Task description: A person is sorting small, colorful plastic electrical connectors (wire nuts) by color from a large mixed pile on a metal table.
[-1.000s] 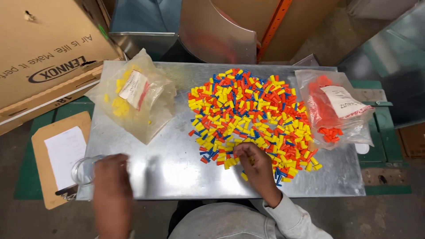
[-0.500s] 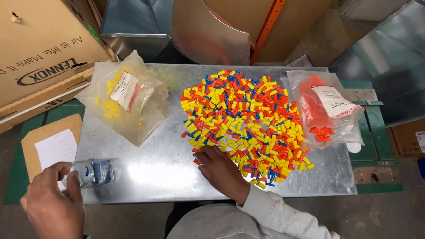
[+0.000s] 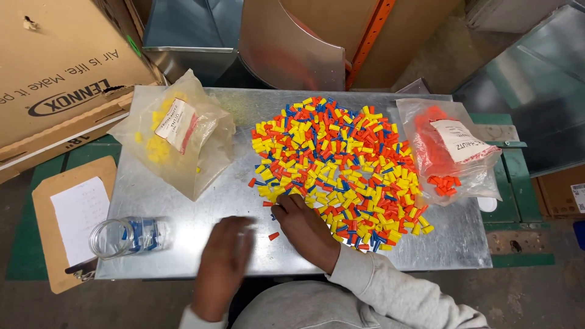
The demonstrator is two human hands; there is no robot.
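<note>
The sheet-metal table [image 3: 183, 201] carries a broad pile of yellow, orange and blue wire caps [image 3: 338, 167]. The right hand [image 3: 308, 228] rests at the pile's near-left edge, fingers pressed down on caps there. The left hand [image 3: 222, 265], half a second ago at the clear jar [image 3: 128, 236] far left of the pile, has swung back toward it; blurred, its grip cannot be told. One orange cap [image 3: 273, 236] lies between the hands.

- Pile of small caps [image 3: 338, 167]: mixed yellow, orange, blue.
- Left bag [image 3: 173, 137]: clear w/ yellow caps.
- Right bag [image 3: 448, 149]: orange caps.
- Tabletop [image 3: 201, 213]: grey metal.
- Clipboard [image 3: 67, 222]: brown, white sheet.
</note>
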